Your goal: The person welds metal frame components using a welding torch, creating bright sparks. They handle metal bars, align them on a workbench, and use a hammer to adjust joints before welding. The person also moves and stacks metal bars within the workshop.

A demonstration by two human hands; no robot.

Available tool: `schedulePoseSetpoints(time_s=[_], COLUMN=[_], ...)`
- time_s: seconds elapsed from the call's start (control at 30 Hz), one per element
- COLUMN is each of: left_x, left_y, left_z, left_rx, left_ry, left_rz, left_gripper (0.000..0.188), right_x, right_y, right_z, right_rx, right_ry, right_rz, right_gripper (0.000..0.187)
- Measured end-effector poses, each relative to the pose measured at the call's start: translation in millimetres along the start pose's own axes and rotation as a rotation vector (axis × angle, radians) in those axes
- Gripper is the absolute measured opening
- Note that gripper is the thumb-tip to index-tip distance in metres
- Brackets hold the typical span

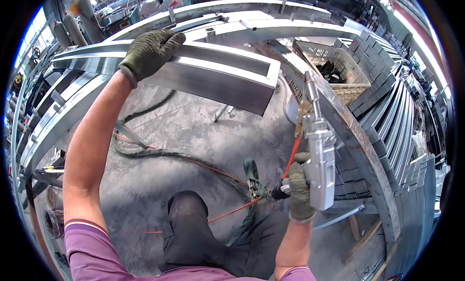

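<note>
My left hand [154, 52], in a dark green work glove, grips the upper edge of a long silvery metal box frame [213, 85] with an open slot along its top. Its squared end points right and towards me. At lower right my gloved right hand [301, 191] is closed round the grip of a silver handheld welding gun [322, 157]. The gun's slim nozzle points up and away, to the right of the frame's end and apart from it. An orange hose [293, 152] runs beside the gun.
A slanting steel beam [356, 136] runs down the right. Beyond it are a plastic crate [361, 81] holding dark pieces and stacked metal tubes [392, 102]. Curved metal beams [271, 29] arch across the back. A sleeved cable [164, 152] snakes over the floor; gas cylinders [87, 19] stand far left.
</note>
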State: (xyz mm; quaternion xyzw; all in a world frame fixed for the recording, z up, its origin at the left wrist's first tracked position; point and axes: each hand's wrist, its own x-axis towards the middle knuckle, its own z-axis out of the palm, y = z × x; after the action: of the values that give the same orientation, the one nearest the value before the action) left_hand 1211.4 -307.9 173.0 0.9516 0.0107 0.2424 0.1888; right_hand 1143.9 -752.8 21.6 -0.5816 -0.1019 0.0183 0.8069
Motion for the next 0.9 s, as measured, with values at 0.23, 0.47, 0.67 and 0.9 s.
schedulePoseSetpoints(time_s=[0.23,0.47,0.67,0.9], left_x=[4.6,3.2,8.1,10.5], left_y=[-8.8,1.0,-7.7,-11.7], left_z=[-1.1,-1.0,2.3,-0.1], left_rx=[0.112,0.144,0.184,0.218], left_ry=[0.03,0.001,0.025,0.01], left_rz=[-0.014,0.0,0.037,0.023], left_gripper=[0.05,0.051,0.048,0.053], right_x=[-50.8,-44.4,-42.5,-31.7], right_y=[42.9,49.0,58.8,59.4], right_z=[17.5,15.4,19.6,15.7], right_rx=[0.105,-0.29,-0.058,-0.37], right_ry=[0.009,0.013,-0.033,-0.046], right_rz=[-0.09,-0.327,-0.27,-0.372], right_gripper=[0.024,0.022,0.022,0.021])
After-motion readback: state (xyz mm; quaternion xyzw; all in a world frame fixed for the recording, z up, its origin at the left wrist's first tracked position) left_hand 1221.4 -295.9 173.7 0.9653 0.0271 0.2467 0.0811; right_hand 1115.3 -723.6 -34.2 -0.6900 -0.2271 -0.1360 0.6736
